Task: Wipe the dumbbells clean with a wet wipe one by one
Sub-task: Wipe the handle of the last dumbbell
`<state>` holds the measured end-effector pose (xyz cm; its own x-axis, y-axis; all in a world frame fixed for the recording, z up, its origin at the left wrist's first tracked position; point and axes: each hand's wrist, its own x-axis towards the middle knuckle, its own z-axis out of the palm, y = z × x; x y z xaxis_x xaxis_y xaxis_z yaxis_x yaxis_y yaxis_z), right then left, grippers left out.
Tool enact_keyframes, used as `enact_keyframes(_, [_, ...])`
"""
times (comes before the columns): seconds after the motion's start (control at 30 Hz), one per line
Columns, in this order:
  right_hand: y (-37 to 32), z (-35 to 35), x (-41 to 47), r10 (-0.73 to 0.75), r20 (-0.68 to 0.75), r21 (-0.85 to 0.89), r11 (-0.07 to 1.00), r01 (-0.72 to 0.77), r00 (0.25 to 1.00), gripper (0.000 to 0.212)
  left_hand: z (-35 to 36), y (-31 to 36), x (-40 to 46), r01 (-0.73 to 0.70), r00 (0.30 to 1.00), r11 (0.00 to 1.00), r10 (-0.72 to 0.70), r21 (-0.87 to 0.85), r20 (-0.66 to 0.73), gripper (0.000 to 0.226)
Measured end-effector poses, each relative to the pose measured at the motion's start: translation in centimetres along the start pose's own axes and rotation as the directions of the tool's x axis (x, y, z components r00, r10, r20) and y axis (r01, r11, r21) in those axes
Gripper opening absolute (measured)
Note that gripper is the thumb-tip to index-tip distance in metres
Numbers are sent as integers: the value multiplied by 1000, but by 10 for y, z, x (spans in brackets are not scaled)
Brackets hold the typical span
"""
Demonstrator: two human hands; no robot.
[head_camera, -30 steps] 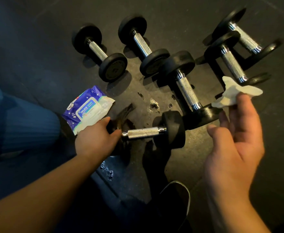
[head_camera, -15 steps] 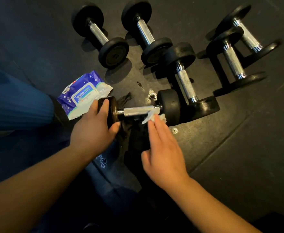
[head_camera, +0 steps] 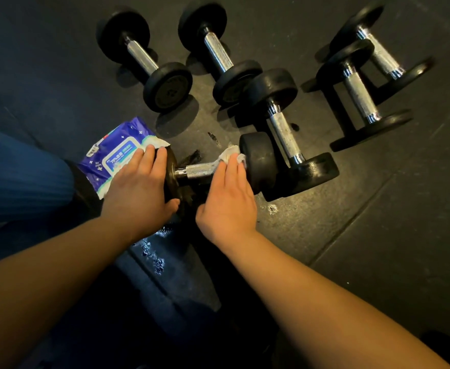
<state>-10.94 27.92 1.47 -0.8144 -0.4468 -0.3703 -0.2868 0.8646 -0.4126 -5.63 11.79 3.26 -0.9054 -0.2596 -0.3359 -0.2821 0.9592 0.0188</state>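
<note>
- My left hand gripped the near dumbbell's nine-o'clock plate.
- My right hand, fingers straight, pressed the wet wipe on its handle, probably rubbing.
- Handle ran nine-to-three; unwiped metal lay toward nine.

Open floor: wide bare stretch right of the near dumbbell. Blocked: its far end touches another dumbbell; wipe pack crowds the left end; four more dumbbells stand beyond, narrow gaps between.
</note>
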Motion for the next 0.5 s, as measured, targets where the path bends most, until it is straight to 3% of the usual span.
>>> enact_keyframes(0.27, [1,1,-3,22,41,-47,999,-20,999,96,-6,-14,8,-93,994,994,90,51,66,123])
enact_keyframes(0.5, [-4,-7,20,22,70,-53,998,-19,997,98,-18,-12,30,-44,989,999,47,-29,137,125])
